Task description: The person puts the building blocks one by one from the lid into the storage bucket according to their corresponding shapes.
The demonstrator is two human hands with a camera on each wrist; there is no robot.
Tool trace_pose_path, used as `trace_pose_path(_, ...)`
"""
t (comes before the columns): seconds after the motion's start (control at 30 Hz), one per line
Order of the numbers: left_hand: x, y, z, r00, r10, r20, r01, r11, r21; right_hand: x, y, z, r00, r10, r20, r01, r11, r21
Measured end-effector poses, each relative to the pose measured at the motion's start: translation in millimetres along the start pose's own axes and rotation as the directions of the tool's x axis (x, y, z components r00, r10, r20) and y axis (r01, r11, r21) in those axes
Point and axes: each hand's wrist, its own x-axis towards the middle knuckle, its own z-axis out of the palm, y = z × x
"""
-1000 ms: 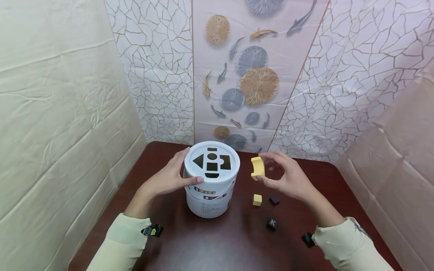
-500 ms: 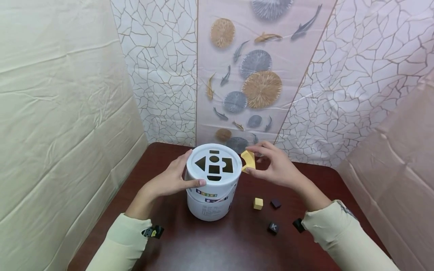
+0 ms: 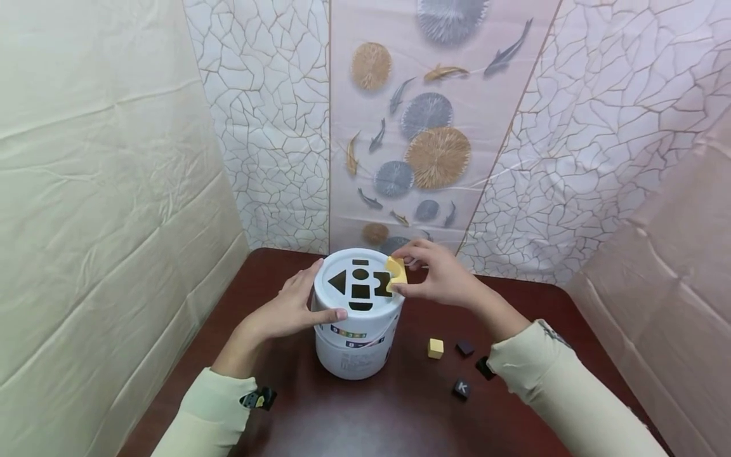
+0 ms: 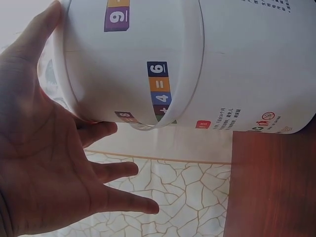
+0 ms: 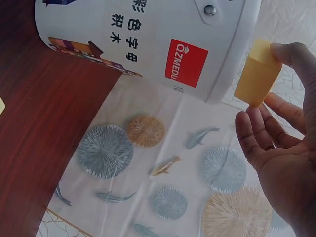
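A white shape-sorter bucket [image 3: 349, 362] stands upright, its lid [image 3: 325, 289] cut with several shaped holes. My left hand [image 3: 285, 304] rests against the lid's left rim, thumb at the front. In the left wrist view, the left hand's fingers [image 4: 111, 171] are spread and fairly straight, some clear of the bucket. My right hand [image 3: 436, 276] pinches a yellow arch-shaped block [image 3: 398, 271] between thumb and fingertips. That block is over the lid's right edge, beside the notched hole [image 3: 381, 285]; whether it touches the lid I cannot tell. In the right wrist view, the yellow block [image 5: 259, 71] appears by the rim.
On the dark red table [image 3: 365, 425], right of the bucket, lie a yellow cube [image 3: 435, 348], a dark flat block [image 3: 465, 348] and a black block marked K [image 3: 461, 388]. Patterned cloth [image 3: 274, 127] hangs behind, and pale cloth walls stand on both sides.
My right hand has carried the yellow arch block leftward, from beside the bucket to over the lid's right edge, turning it on the way. The left hand has stayed at the rim.
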Motion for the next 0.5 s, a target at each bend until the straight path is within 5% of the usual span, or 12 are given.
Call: trace_pose_path(0.5,1.7,0.1,0.3,1.0,-0.007,0.009,0.007,1.0,0.001,15.5,-0.7,9.1,0.999,0.01,0.038,-0.007,0.998,-0.058)
